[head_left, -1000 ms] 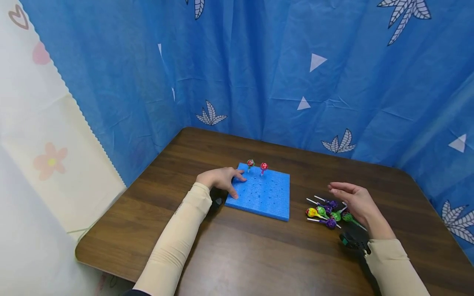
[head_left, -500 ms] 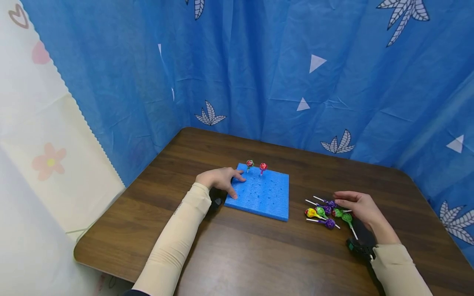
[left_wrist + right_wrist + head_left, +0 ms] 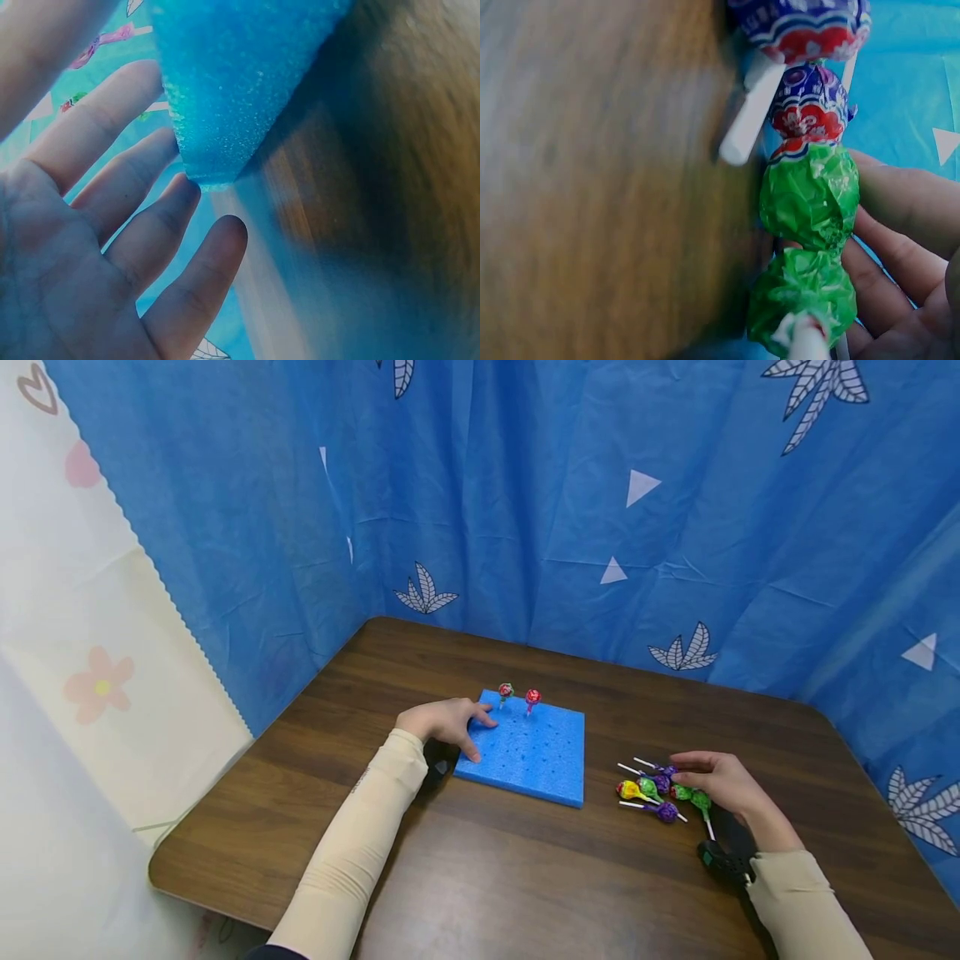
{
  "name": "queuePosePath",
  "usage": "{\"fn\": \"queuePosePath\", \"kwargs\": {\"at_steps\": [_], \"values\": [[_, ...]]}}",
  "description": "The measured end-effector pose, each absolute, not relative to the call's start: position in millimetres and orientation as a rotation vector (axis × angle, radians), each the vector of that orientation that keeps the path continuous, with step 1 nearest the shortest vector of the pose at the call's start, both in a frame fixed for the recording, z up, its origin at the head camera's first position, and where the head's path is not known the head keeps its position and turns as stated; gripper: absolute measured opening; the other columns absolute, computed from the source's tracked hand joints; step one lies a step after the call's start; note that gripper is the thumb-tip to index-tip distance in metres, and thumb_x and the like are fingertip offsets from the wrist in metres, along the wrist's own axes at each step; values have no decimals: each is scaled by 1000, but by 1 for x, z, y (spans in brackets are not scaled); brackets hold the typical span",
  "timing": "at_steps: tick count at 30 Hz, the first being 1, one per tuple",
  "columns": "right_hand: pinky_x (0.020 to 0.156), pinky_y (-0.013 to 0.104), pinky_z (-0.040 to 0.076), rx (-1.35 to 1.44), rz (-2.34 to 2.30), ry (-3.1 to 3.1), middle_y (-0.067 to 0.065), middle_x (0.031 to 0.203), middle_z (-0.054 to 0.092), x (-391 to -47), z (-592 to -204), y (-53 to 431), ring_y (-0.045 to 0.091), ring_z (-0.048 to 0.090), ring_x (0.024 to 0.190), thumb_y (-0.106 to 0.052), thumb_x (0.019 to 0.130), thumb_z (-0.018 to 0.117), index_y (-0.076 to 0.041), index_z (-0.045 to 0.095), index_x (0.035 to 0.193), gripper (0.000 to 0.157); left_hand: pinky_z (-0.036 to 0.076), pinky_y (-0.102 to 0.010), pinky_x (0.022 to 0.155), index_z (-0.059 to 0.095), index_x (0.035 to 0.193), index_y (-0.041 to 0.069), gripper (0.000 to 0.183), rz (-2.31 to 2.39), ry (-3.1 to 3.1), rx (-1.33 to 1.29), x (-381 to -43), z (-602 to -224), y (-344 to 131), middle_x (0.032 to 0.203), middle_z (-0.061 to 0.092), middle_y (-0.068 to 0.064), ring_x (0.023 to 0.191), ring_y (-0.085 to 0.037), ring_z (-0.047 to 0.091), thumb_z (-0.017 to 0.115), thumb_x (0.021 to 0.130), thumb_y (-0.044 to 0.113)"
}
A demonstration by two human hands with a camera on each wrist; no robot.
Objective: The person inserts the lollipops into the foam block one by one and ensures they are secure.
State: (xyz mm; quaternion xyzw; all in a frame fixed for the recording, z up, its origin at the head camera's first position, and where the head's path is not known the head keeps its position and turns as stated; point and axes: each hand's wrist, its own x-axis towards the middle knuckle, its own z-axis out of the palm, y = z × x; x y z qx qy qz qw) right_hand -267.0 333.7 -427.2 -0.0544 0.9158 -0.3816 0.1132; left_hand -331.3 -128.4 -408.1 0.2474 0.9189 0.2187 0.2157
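Observation:
My left hand (image 3: 447,725) rests at the left edge of a blue foam board (image 3: 536,758), fingers spread over its side and top. In the left wrist view, straight fingertips (image 3: 187,187) press against the foam's side. Two lollipops, one green and red (image 3: 506,691) and one red and pink (image 3: 533,697), stand upright near the board's back edge. My right hand (image 3: 727,782) reaches over a lollipop pile, thumb and fingers apart around a purple lollipop (image 3: 664,770). Two green-wrapped lollipops (image 3: 810,196) lie beside its palm in the right wrist view.
The pile also holds a yellow lollipop (image 3: 627,790), a green one (image 3: 649,788) and a purple one (image 3: 666,812) nearest me. Small holes dot the foam board. The brown wooden table (image 3: 487,868) has blue curtains (image 3: 525,510) behind it.
My right hand has come down and slightly back onto the pile, then shifted a little left. A green lollipop under it has turned, its stick now toward me. The left hand stays put.

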Motion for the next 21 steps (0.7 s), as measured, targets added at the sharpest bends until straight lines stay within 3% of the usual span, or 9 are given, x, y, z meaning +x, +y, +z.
{"fn": "queuePosePath", "kwargs": {"at_steps": [14, 21], "values": [[73, 24, 56, -117, -1133, 2689, 32, 126, 60, -268, -426, 329, 11, 63, 88, -14, 99, 62, 12, 58, 130, 40, 27, -51, 122, 58, 143, 23, 67, 591, 2545, 699, -332, -408, -128, 167, 25, 0, 155, -30, 19, 83, 82, 35], [75, 26, 55, -76, -1114, 2707, 32, 127, 59, -269, -427, 327, 19, 62, 96, -15, 98, 64, 11, 60, 128, 39, 27, -51, 122, 58, 143, 24, 67, 579, 2551, 692, -332, -408, -127, 167, 25, 1, 155, -30, 20, 83, 82, 36]]}}
